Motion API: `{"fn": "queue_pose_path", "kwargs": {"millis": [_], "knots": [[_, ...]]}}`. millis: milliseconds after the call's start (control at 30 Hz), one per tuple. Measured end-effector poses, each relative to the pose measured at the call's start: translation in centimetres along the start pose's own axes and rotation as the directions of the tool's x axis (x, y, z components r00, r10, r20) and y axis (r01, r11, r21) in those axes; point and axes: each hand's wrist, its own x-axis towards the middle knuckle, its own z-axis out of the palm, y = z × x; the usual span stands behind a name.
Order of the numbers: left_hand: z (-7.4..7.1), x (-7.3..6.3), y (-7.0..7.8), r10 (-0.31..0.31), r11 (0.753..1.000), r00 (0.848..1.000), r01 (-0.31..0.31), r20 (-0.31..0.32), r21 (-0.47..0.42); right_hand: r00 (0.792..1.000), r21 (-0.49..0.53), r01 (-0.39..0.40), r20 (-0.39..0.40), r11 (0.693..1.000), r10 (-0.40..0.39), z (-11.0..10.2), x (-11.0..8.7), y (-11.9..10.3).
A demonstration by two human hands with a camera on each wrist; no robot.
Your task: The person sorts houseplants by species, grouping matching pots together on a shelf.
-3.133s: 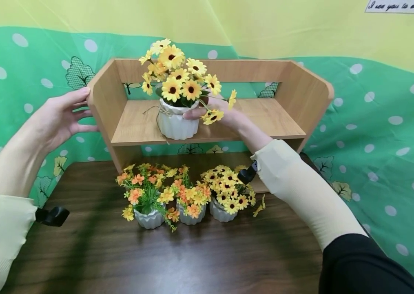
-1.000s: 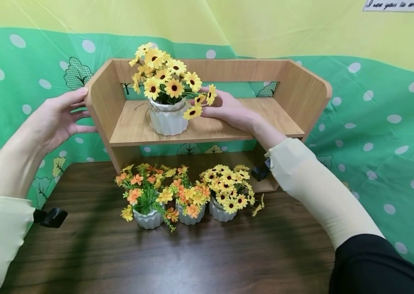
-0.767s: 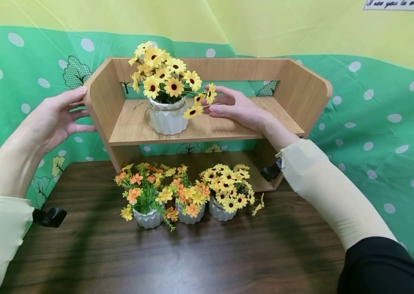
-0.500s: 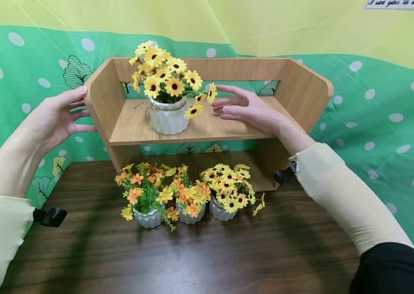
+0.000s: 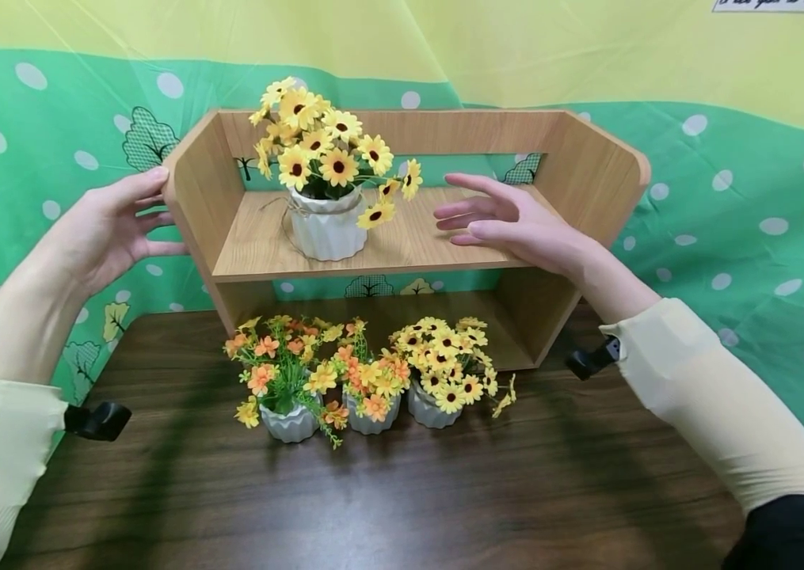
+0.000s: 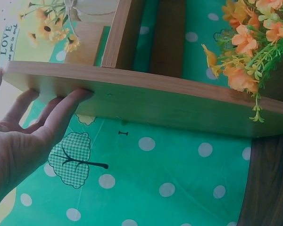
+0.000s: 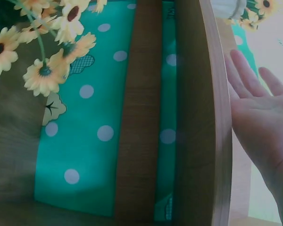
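A white fluted pot of yellow daisies (image 5: 328, 226), twine round its rim, stands upright on the left part of the upper board of a wooden shelf (image 5: 437, 229). To its right, my right hand (image 5: 516, 226) hovers over that board with fingers extended, holding nothing. My left hand (image 5: 112, 226) rests its fingertips against the outside of the shelf's left side panel; the left wrist view shows its fingers (image 6: 66, 110) spread on that panel.
On the dark table (image 5: 373, 507), before the lower shelf, stand a pot of orange and yellow flowers (image 5: 290, 423), a smaller such pot (image 5: 371, 416) and another daisy pot (image 5: 433, 408). Behind hangs a green and yellow cloth (image 5: 722, 237).
My right hand held the daisy pot at first, moved it left on the upper board, then let go and drew away to the right. My left hand has stayed at the side panel.
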Motion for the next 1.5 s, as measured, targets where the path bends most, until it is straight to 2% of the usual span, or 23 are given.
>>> {"fn": "queue_pose_path", "kwargs": {"millis": [233,467,667,733,933,1167,1333,1500], "knots": [[0.0,-0.1,0.0,0.018,1.0,1.0,-0.018,0.005,-0.005,0.99,0.088,0.115,0.067,0.989,-0.121,-0.4,-2.4,0.0],[0.1,-0.1,0.2,-0.001,1.0,1.0,0.001,0.004,0.009,0.973,0.118,0.2,0.094,0.973,-0.211,-1.2,-4.7,0.6],[0.3,0.0,0.4,0.007,1.0,1.0,-0.007,0.008,0.001,0.937,0.198,0.322,0.078,0.926,-0.342,-1.7,-6.1,1.6],[0.4,0.0,0.4,0.012,1.0,1.0,-0.012,0.006,-0.009,0.93,0.221,0.344,0.056,0.913,-0.364,-1.9,-6.8,2.0],[0.8,0.1,0.5,0.003,1.0,1.0,-0.003,-0.017,0.015,0.926,0.238,0.364,0.013,0.9,-0.378,-2.0,-8.4,3.0],[0.3,-0.2,0.5,-0.01,0.997,1.0,0.011,-0.014,0.08,0.927,0.188,0.362,0.028,0.913,-0.373,-1.2,-9.6,4.7],[0.5,-0.3,0.6,0.005,0.997,1.0,-0.004,-0.014,0.083,0.926,0.176,0.362,0.044,0.915,-0.375,-1.0,-10.3,6.1],[1.0,-0.3,0.6,0.002,0.996,0.999,0.0,-0.033,0.084,0.943,0.168,0.321,0.037,0.932,-0.331,-0.6,-10.8,7.3]]}}
